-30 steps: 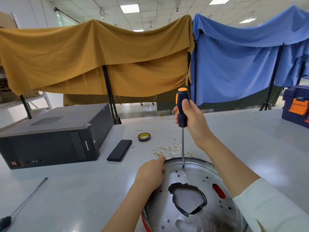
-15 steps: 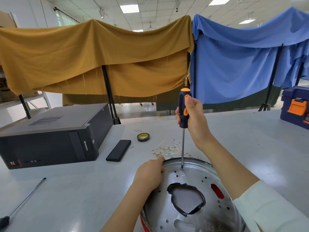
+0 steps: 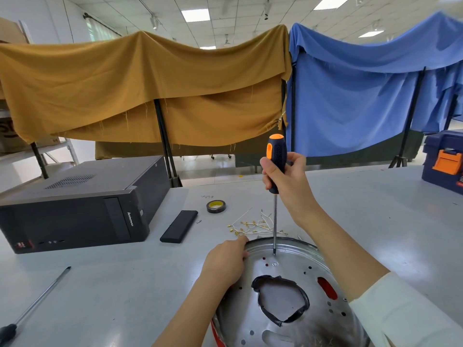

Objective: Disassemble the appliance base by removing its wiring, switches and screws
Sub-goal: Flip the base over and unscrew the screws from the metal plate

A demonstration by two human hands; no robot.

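Note:
The round silver appliance base (image 3: 295,329) lies upturned at the table's near edge, with a black-taped central hole and several small holes. My left hand (image 3: 224,264) grips its left rim. My right hand (image 3: 288,182) holds the black and orange screwdriver (image 3: 275,159) upright. Its tip stands just above the plate near the far rim, slightly behind a small screw (image 3: 274,264). Loose white wires with brass terminals (image 3: 253,225) lie on the table just behind the base.
A black desktop computer (image 3: 75,204) lies to the left, with a flat black case (image 3: 179,226) and a roll of tape (image 3: 216,206) beside it. A long screwdriver (image 3: 32,306) rests at the near left. A blue toolbox (image 3: 443,161) stands far right.
My right hand has lifted the screwdriver slightly, so the tip sits a little farther back than the screw. My left hand has stayed on the rim.

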